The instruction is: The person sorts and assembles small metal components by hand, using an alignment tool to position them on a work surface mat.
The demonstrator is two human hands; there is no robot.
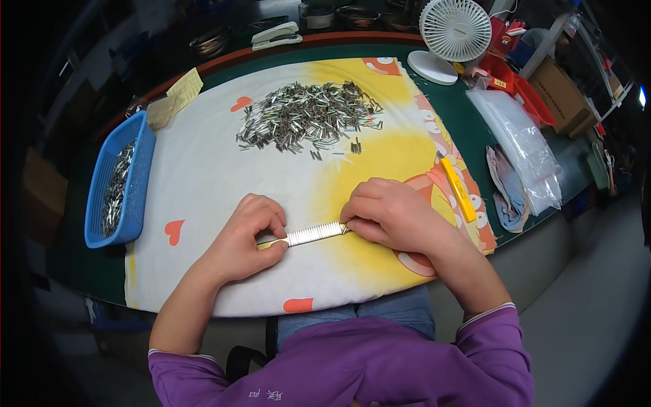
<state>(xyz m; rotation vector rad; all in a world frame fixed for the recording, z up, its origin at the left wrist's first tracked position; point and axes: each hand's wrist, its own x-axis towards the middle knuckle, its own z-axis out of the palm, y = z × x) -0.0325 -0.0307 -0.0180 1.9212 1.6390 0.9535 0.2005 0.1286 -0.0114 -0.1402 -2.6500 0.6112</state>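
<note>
A straight row of small shiny metal pins point(315, 233), packed side by side, lies between my hands on the cloth near its front edge. My left hand point(245, 239) has thumb and fingers closed at the row's left end, where a thin yellowish strip shows in the grip. At the right end, my right hand point(390, 214) pinches the row with curled fingertips; they hide part of that end. A large heap of loose metal pins point(305, 115) lies farther back on the cloth, with a few pins scattered off its front side.
A patterned white-and-yellow cloth point(203, 203) covers the table. On the left is a blue basket point(139, 197) of metal pieces. A yellow utility knife point(459, 190), a rag point(505, 193) and plastic bags point(522, 142) lie right; a white fan point(456, 30) and stapler point(277, 35) stand behind.
</note>
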